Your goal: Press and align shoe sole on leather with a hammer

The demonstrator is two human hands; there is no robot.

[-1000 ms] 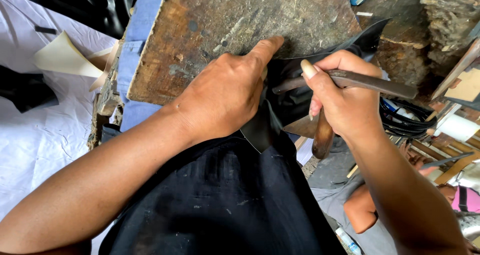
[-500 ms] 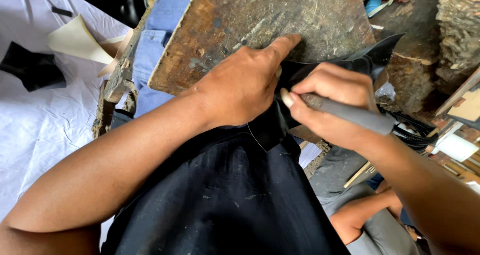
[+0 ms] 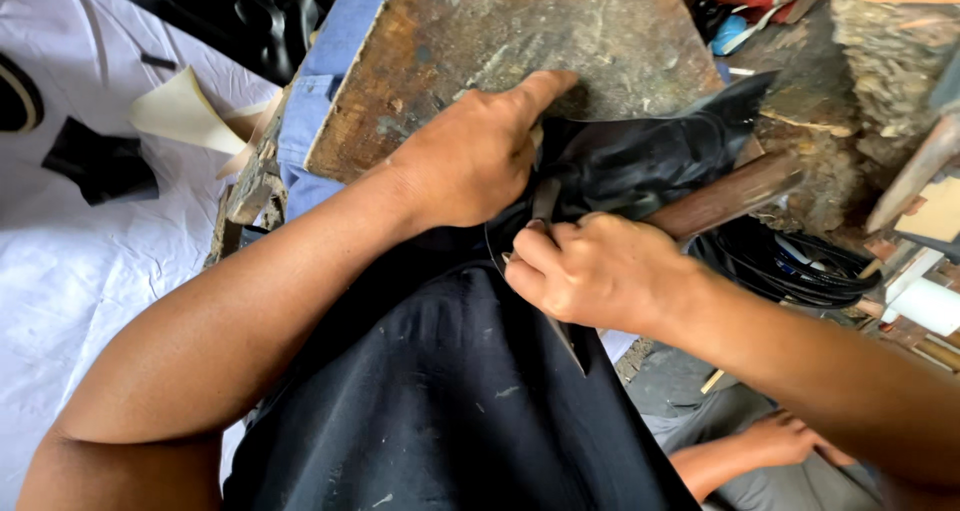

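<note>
A worn brown wooden board (image 3: 520, 41) rests on my lap. My left hand (image 3: 470, 156) lies at its near edge, thumb stretched over the wood, pinning a black leather piece (image 3: 650, 151) that drapes off to the right. Just below, my right hand (image 3: 590, 271) is closed in a fist around a tool with a brown wooden handle (image 3: 730, 196) that sticks out to the upper right. A thin dark blade (image 3: 570, 346) points down from the fist along the leather's edge, over my black apron (image 3: 450, 401).
A white cloth (image 3: 80, 271) on the left carries black scraps (image 3: 100, 161) and a cream piece (image 3: 180, 106). Coiled black cords (image 3: 790, 261) and a white roll (image 3: 930, 306) lie at the right. Another person's hand (image 3: 790, 441) shows at the bottom right.
My right hand has come down and left toward my lap and turned into a fist. The tool's handle now points up and right. My left hand stays pressed on the leather.
</note>
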